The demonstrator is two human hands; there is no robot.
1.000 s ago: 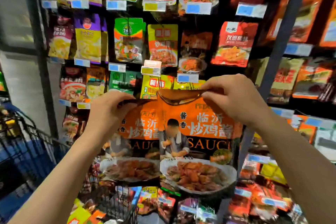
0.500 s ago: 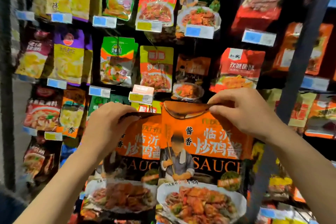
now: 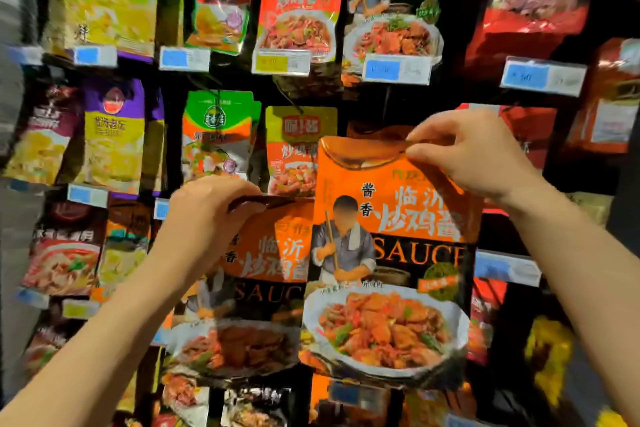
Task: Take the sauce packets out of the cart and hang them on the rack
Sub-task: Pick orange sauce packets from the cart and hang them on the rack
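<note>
I am seeing the right hand (image 3: 471,152) pinching the top edge of the front sauce packet (image 3: 391,236), and it is now raised higher than half a second ago, in front of the rack (image 3: 391,94). The left hand (image 3: 204,218) is holding the second sauce packet (image 3: 266,270) by its top, staying lower, so the two packets are separating.
</note>
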